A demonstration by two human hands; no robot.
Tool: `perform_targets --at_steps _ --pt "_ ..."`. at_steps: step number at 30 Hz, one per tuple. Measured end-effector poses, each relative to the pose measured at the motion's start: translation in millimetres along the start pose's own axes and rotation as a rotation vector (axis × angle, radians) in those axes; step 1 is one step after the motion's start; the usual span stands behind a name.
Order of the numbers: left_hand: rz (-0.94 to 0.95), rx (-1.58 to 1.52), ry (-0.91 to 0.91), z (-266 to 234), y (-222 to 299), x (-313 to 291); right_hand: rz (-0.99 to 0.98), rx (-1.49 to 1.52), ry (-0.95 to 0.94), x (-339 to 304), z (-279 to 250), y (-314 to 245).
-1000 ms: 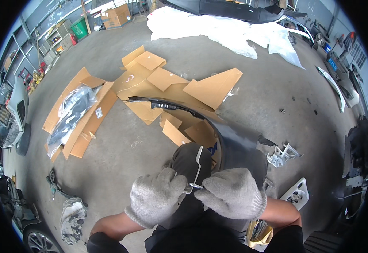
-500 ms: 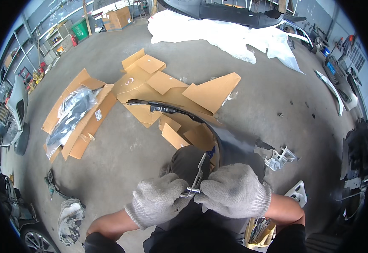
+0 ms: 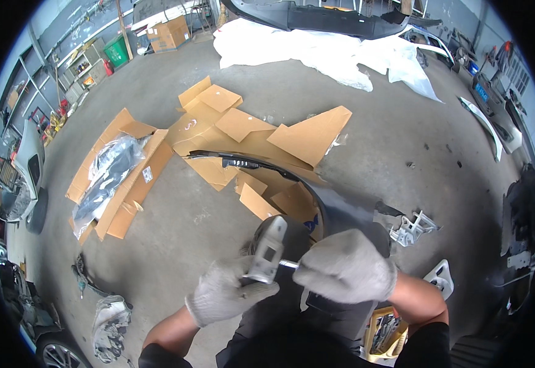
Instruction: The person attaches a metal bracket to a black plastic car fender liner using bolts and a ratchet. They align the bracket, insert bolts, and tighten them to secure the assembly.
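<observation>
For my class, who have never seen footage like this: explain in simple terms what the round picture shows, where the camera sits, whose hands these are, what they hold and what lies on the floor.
The picture comes from a wide fisheye camera worn on a person's head, looking down, so straight edges bend and the corners go black. There is no machine: the two gloved hands at the bottom belong to the wearer. The left hand grips a small grey metal bracket. The right hand is closed around a thin metal rod that meets the bracket; what the rod is cannot be told. Under the hands lies a dark curved car body panel, resting partly on flattened cardboard spread over the concrete floor. Further off are a white sheet, a plastic-wrapped part on more cardboard, and a small white bracket.
</observation>
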State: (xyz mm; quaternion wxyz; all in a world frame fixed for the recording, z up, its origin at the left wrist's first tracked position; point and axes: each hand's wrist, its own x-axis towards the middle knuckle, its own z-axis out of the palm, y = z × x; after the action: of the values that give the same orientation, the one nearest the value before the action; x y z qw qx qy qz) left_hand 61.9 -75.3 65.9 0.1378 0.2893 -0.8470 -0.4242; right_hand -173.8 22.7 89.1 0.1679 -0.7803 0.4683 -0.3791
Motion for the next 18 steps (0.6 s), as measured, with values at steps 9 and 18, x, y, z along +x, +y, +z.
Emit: perform_targets --at_steps 9,18 --pt "-0.148 -0.578 0.043 -2 -16 -12 0.017 -0.036 0.123 -10 12 -11" --pt "-0.023 -0.832 0.022 24 -20 -6 0.052 -0.41 0.31 -13 40 -24"
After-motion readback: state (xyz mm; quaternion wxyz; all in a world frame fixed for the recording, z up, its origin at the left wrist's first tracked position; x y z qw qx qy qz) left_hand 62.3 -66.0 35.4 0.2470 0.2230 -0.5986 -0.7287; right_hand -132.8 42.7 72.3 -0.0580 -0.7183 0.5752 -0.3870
